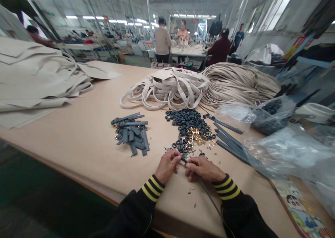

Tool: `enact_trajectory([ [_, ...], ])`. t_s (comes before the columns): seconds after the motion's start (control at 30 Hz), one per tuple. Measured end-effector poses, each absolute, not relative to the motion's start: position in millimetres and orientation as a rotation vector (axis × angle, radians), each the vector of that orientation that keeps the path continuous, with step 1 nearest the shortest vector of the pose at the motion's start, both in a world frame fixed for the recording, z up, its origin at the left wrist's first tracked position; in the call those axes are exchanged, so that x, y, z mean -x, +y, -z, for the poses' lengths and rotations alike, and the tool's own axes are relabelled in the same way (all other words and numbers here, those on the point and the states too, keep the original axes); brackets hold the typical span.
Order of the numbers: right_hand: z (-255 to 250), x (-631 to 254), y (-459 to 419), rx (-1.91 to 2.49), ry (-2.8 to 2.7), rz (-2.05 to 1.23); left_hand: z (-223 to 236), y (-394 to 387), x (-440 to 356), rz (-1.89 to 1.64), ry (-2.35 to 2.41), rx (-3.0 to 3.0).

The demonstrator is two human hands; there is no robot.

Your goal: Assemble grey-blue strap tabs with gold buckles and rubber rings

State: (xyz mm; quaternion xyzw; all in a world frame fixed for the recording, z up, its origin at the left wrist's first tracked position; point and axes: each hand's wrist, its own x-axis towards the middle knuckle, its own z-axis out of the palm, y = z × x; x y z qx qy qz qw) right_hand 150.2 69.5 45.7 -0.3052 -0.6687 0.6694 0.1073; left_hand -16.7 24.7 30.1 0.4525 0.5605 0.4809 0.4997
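Observation:
Between my two hands runs a dark grey strap, its long tail hanging down over the table's front edge. My left hand pinches one end with thumb and fingers. A short way along, my right hand is closed round the same strap. Just beyond my fingers lie gold buckles mixed into a heap of small dark grey loops. To the left is a pile of short dark grey strap pieces, some with gold metal showing. Several longer dark strips lie to the right.
Cream handles and a large bundle of cream strips lie at the back of the table. Stacked cream panels cover its left. Clear plastic bags and a cartoon-printed board occupy the right. People work behind.

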Motion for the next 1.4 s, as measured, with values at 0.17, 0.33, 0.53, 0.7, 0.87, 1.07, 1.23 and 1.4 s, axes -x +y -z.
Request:
enact_trajectory([
  [0.17, -47, -149, 65, 0.878, -1.884, -2.149, -33, 24, 14, -1.132, 1.37, -1.123],
  [0.33, -42, -148, 64, 0.811, -1.766, -2.267, -30, 24, 16, -1.152, 1.372, -1.065],
  [0.53, -36, -149, 66, 0.823, -1.679, -2.321, -27, 25, 16, -1.153, 1.384, -1.044],
  [0.7, -36, -149, 67, 0.812, -1.684, -2.326, -28, 26, 16, -1.154, 1.376, -1.036],
  [0.87, -40, -149, 66, 0.818, -1.708, -2.303, -29, 26, 16, -1.139, 1.382, -1.035],
  [1.07, -42, -148, 66, 0.838, -1.701, -2.306, -31, 25, 15, -1.135, 1.403, -1.05],
  [1.23, -42, -148, 67, 0.806, -1.723, -2.305, -29, 26, 14, -1.131, 1.396, -1.034],
  [1.4, -42, -151, 68, 0.754, -1.696, -2.315, -30, 26, 14, -1.142, 1.403, -1.035],
])
